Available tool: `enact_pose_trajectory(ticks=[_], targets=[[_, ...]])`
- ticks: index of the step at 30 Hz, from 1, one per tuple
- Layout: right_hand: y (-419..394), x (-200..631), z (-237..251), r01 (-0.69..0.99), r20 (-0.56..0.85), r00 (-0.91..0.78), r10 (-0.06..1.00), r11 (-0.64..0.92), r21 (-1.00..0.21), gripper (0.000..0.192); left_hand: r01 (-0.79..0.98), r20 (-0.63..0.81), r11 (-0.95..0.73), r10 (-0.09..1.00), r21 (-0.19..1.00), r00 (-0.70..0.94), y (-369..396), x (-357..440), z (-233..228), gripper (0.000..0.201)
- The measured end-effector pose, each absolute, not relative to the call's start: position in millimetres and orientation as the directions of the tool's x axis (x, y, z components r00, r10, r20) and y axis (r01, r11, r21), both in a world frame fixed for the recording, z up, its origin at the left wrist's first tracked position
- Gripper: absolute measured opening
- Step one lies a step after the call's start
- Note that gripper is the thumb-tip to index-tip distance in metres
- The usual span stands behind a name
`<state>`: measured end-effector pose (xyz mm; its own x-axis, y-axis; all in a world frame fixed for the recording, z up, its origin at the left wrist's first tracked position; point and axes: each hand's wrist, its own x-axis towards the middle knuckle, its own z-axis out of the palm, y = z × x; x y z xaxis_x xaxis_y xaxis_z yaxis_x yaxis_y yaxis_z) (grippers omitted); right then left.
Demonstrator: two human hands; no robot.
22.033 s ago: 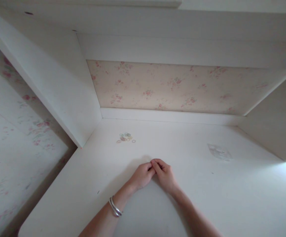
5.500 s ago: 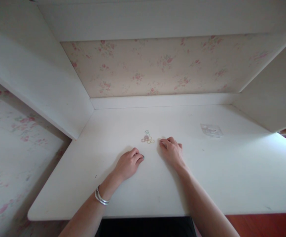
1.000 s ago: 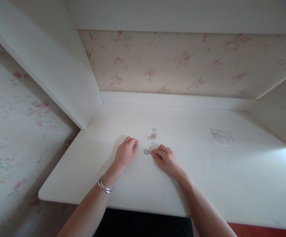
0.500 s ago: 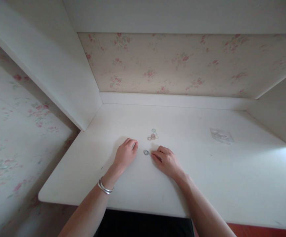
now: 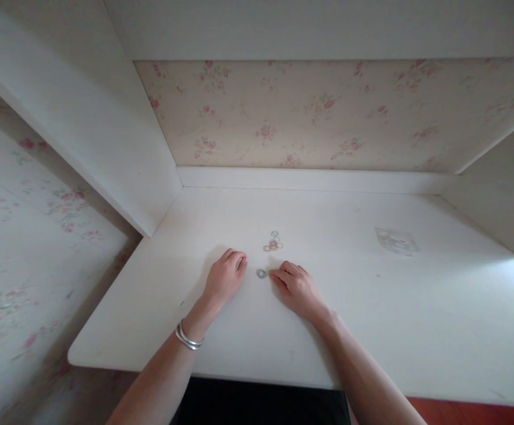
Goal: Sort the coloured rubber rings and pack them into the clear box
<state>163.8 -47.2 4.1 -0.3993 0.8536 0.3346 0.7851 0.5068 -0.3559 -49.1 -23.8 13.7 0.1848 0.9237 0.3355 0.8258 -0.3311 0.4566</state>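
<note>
Grey, thick ring [image 5: 263, 275] lies between curled left hand [image 5: 224, 277] and right hand [image 5: 298, 288], each grip's state unclear.

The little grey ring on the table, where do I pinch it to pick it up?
Probably by the outer rim of the grey ring, pinching two opposite edges from above, on the near side. It seems to lie flat, with a hollow middle, so little sticks up, and the coloured rings lie beyond its far side.
</note>
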Motion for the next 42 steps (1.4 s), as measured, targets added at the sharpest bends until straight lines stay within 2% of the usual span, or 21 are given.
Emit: enact_pose_trajectory(ticks=[5,11,16,21,27,33,42], targets=[[-46.9,166.0,4.3,0.770,0.396,-0.341,0.853,0.495,-0.402,0.023,0.824,0.325,-0.328,0.927,0.461,0.187,-25.3,-48.1,14.3,0.014],[-40.2,175.0,5.1,0.708,0.506,-0.032,0.862,0.377,-0.597,0.024,0.787,0.290,-0.350,0.930,0.508,0.227,-27.5,-34.6,16.3,0.016],[-30.6,188.8,-0.7,0.667,0.511,0.143,0.847,0.299,-0.682,0.046,0.787,0.246,-0.417,0.908,0.454,0.339,-18.9,-14.2,22.0,0.019],[-24.7,196.8,-7.4,0.623,0.472,0.198,0.859,0.261,-0.737,0.056,0.830,0.227,-0.436,0.898,0.347,0.377,1.9,1.2,29.2,0.018],[-21.8,199.4,-8.5,0.571,0.416,0.236,0.878,0.221,-0.790,0.061,0.808,0.234,-0.521,0.851,0.276,0.469,21.9,13.9,32.5,0.016],[-20.5,201.3,-6.3,0.521,0.380,0.292,0.878,0.187,-0.833,0.049,0.794,0.183,-0.536,0.844,0.286,0.503,32.7,19.2,27.4,0.012],[-21.3,200.2,-2.5,0.510,0.350,0.283,0.893,0.169,-0.843,0.034,0.783,0.224,-0.527,0.850,0.330,0.477,28.3,18.7,27.1,0.020]])
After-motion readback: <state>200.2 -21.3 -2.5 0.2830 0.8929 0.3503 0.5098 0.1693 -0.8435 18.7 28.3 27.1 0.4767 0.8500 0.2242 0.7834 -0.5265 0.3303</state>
